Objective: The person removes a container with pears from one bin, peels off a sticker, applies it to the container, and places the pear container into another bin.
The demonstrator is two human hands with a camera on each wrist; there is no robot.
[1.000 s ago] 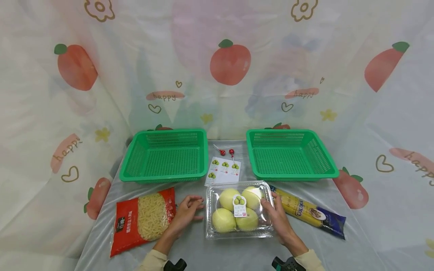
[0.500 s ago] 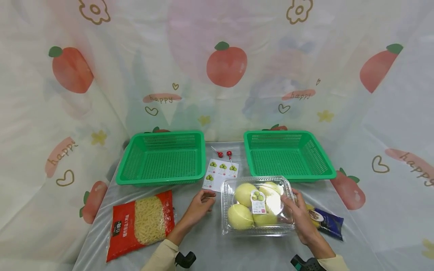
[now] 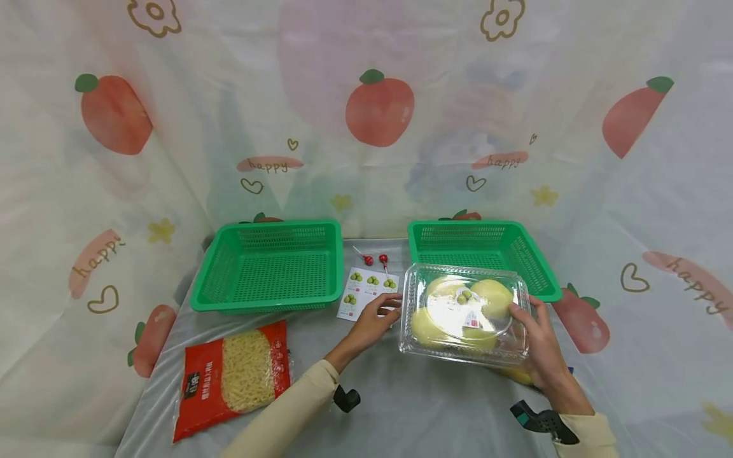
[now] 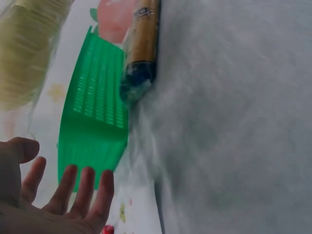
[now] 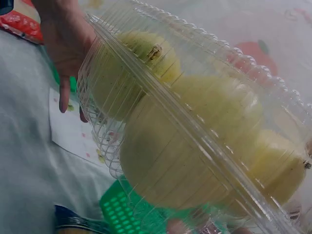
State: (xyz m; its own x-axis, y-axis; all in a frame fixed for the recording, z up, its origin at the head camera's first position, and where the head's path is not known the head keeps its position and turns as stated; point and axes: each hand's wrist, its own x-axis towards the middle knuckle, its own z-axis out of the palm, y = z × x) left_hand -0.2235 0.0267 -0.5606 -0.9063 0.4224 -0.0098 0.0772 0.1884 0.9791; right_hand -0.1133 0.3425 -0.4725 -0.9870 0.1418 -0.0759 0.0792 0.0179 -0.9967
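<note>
A clear plastic box of pears point(image 3: 495, 298), yellow-green and round with a small label on the lid, is held up off the table by my right hand point(image 3: 544, 353), which grips its right side. In the head view it overlaps the front of the right green basket point(image 3: 544, 294). My left hand point(image 3: 372, 321) hovers by the box's left side, fingers loosely extended and holding nothing. The left wrist view shows a gap between that hand point(image 4: 58, 209) and the box point(image 4: 24, 53). Ribbed plastic and pears point(image 5: 170, 151) fill the right wrist view.
A second green basket point(image 3: 267, 300) stands back left. Between the baskets lie a sticker sheet point(image 3: 350, 310) and two red lollipops point(image 3: 368, 260). A red bag of pasta point(image 3: 246, 375) lies front left. A yellow-and-blue spaghetti packet point(image 3: 518, 375) is mostly hidden under the box and right hand.
My right hand has lifted the box and moved it right and forward, to before the right basket. My left hand has followed rightward alongside it. The spaghetti packet is now mostly covered.
</note>
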